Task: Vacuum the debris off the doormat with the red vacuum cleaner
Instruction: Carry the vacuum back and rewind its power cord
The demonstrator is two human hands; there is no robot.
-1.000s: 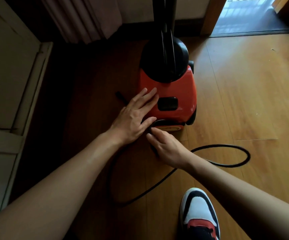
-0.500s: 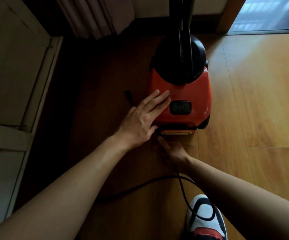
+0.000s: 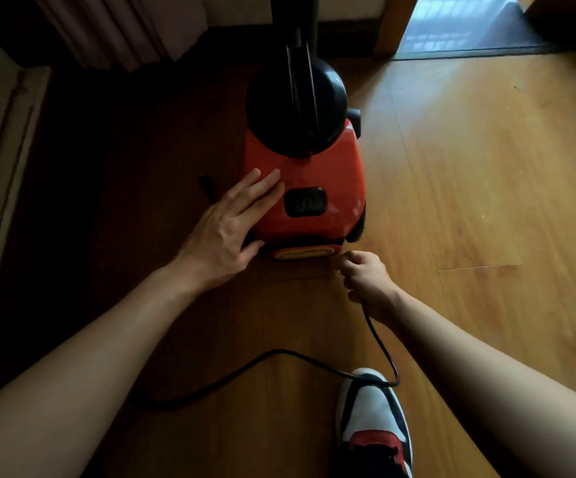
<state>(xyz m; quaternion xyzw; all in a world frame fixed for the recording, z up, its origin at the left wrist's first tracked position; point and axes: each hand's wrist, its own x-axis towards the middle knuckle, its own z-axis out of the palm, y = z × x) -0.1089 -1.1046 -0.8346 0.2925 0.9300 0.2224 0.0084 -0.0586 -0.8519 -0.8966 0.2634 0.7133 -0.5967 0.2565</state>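
Red vacuum cleaner (image 3: pixel 317 188) sits on the wood floor (image 3: pixel 469 188). Left hand (image 3: pixel 226 232) lies flat and spread on its top; right hand (image 3: pixel 366 279), fisted, grips the black cord (image 3: pixel 381 343) just behind it.

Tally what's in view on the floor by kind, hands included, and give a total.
Vacuum: 1
Cord: 1
Shoe: 1
Hands: 2, left hand flat on the vacuum, right hand closed on the cord
Total: 5
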